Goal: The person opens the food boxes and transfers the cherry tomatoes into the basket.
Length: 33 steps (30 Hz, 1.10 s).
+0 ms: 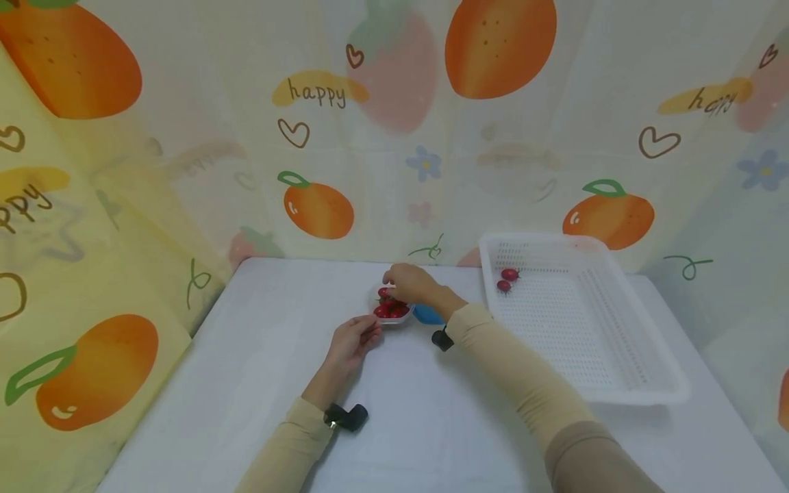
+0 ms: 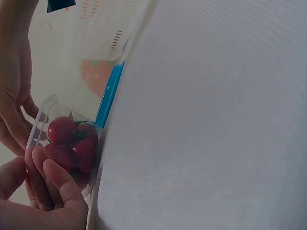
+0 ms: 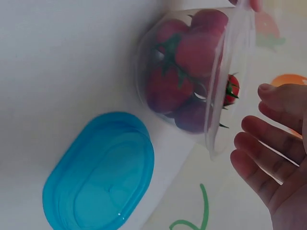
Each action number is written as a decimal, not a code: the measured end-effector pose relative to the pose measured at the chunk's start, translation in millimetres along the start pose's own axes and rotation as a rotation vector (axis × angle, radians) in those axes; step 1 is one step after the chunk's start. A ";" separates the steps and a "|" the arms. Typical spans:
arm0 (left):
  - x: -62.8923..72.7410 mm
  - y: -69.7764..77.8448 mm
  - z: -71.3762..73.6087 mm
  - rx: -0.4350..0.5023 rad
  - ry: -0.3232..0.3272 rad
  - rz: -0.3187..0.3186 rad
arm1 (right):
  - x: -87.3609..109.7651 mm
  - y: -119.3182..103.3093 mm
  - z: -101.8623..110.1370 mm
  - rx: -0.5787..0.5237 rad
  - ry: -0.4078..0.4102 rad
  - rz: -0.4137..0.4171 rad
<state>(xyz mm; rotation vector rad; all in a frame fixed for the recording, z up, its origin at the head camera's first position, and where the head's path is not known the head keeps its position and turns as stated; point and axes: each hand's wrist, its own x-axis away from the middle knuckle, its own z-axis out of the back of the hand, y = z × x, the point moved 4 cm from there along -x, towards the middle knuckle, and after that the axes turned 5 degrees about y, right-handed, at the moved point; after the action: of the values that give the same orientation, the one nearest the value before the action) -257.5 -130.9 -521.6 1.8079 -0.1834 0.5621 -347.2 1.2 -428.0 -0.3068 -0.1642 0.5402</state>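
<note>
A small clear plastic container (image 1: 394,321) full of cherry tomatoes (image 1: 392,311) stands toward the far side of the table. My left hand (image 1: 348,344) pinches its near left rim between thumb and fingers. Over the far side of the container is my right hand (image 1: 414,282). In the right wrist view its fingers (image 3: 268,143) are loosely spread beside the opening and hold nothing. One tomato (image 3: 232,90) shows above the rim there, close to the fingertips. A blue lid (image 3: 103,172) lies on the table beside the container, partly hidden by the right arm in the head view.
To the right stands a large white perforated basket (image 1: 641,395), with two tomatoes (image 1: 507,279) near its far left corner. The right forearm passes close to its left wall. A fruit-print curtain (image 1: 382,178) hangs behind the white table (image 1: 246,383).
</note>
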 end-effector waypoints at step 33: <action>0.9 1.4 0.1 0.041 -0.002 -0.023 | -6.0 -15.0 -34.7 0.273 0.057 -0.055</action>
<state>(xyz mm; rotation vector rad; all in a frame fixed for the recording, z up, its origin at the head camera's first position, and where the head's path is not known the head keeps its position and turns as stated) -257.3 -131.4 -520.0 1.8482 -0.1535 0.5518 -336.9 -22.6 -456.2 -0.0520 -0.0424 0.4923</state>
